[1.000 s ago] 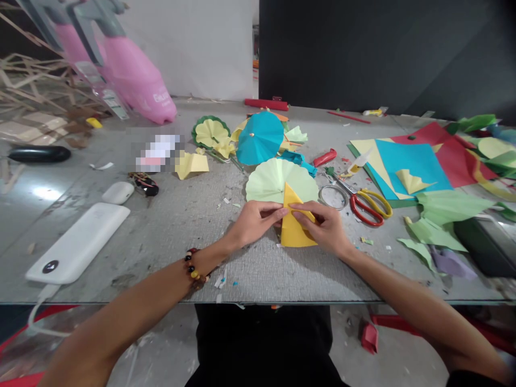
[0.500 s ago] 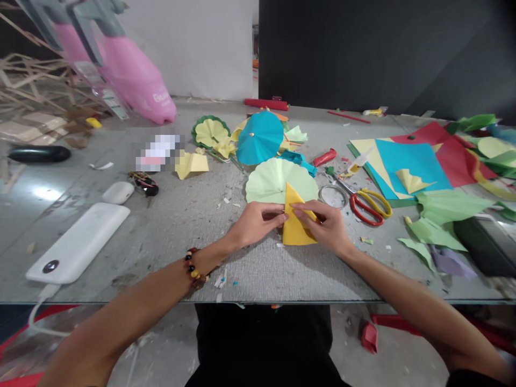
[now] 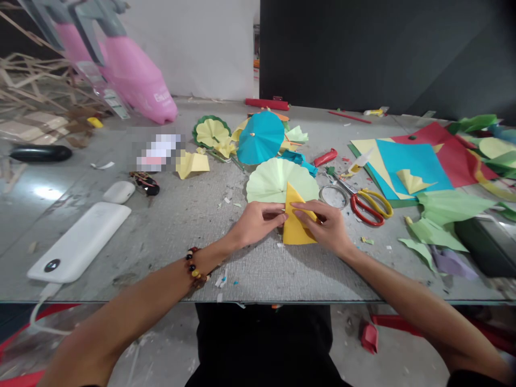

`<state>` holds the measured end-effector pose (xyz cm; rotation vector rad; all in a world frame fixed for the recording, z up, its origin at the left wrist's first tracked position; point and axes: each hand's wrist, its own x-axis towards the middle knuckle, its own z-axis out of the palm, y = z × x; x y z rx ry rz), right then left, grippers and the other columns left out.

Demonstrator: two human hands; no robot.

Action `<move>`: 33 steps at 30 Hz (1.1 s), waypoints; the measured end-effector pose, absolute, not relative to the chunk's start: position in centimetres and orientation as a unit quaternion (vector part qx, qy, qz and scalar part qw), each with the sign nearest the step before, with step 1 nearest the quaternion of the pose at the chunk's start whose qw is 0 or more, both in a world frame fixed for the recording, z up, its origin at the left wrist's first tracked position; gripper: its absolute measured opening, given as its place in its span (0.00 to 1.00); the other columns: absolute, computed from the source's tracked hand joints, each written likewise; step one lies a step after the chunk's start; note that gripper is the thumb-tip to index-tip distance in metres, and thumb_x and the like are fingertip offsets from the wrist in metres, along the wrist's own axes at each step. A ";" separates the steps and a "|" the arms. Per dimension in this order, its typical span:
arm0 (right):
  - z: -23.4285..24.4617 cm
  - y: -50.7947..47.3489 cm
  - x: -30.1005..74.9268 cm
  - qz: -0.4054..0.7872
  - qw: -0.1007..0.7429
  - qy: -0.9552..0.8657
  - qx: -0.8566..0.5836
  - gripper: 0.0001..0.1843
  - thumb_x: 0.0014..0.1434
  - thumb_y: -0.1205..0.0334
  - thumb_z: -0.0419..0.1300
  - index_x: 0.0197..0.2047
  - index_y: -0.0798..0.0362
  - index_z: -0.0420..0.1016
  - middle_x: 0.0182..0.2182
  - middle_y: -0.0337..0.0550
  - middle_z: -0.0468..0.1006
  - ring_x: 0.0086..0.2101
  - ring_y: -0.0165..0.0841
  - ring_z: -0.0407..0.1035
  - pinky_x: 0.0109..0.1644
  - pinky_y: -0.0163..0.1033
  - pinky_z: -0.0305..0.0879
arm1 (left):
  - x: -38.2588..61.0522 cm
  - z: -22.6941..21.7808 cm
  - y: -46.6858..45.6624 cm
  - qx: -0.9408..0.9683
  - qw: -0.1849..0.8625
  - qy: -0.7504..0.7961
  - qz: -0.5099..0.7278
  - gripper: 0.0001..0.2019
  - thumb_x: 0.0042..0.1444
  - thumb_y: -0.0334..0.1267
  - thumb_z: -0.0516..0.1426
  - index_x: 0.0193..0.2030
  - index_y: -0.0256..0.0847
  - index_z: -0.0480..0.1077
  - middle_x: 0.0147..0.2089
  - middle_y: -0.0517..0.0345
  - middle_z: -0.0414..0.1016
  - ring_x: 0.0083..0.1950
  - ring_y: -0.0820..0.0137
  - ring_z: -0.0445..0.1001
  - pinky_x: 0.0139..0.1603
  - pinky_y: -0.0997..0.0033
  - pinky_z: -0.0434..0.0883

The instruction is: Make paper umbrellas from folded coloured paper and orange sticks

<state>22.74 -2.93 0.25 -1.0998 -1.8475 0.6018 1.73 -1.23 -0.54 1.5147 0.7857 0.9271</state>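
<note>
A folded yellow paper wedge (image 3: pixel 293 230) lies on the grey table (image 3: pixel 169 236) with its point towards the far side. My left hand (image 3: pixel 253 221) pinches its left edge with closed fingers. My right hand (image 3: pixel 324 226) presses on its right side, fingers curled over the fold. Just behind the wedge sits a pale green scalloped paper circle (image 3: pixel 274 180). A blue paper umbrella (image 3: pixel 260 138) and a small yellow-and-green one (image 3: pixel 210 131) lie further back.
Red-and-yellow scissors (image 3: pixel 368 207) and a tape ring (image 3: pixel 334 196) lie right of my hands. Coloured paper sheets (image 3: pixel 415 161) and green scraps fill the right side. A white power bank (image 3: pixel 78 242), a white mouse (image 3: pixel 118 192) and a pink glue gun (image 3: pixel 133 80) are at the left.
Both hands have slid slightly along the yellow wedge, pressing the fold; the wedge sits a little flatter and nearer its point. Nothing else moved.
</note>
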 end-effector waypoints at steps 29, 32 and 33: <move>0.6 -2.9 22.7 0.448 0.476 -0.599 -0.463 0.30 0.62 0.51 0.64 0.66 0.49 0.69 0.22 0.33 0.68 0.20 0.25 0.50 0.21 0.34 0.46 | 1.8 -1.1 -0.9 0.619 0.544 0.356 0.441 0.17 0.57 0.41 0.63 0.51 0.36 0.80 0.45 0.49 0.84 0.44 0.64 0.82 0.51 0.62 0.81; 0.7 -2.8 22.8 0.447 0.467 -0.602 -0.469 0.29 0.62 0.50 0.64 0.65 0.50 0.70 0.20 0.32 0.64 0.20 0.25 0.50 0.21 0.33 0.45 | 1.8 -1.1 -0.9 0.619 0.536 0.353 0.453 0.16 0.57 0.40 0.63 0.51 0.36 0.80 0.44 0.49 0.84 0.44 0.66 0.82 0.50 0.64 0.81; 0.7 -2.7 22.8 0.444 0.460 -0.608 -0.471 0.29 0.63 0.49 0.63 0.64 0.50 0.71 0.20 0.31 0.63 0.20 0.25 0.50 0.21 0.33 0.45 | 1.8 -1.1 -0.9 0.617 0.529 0.357 0.461 0.16 0.57 0.40 0.63 0.50 0.36 0.80 0.43 0.49 0.84 0.43 0.66 0.82 0.49 0.66 0.81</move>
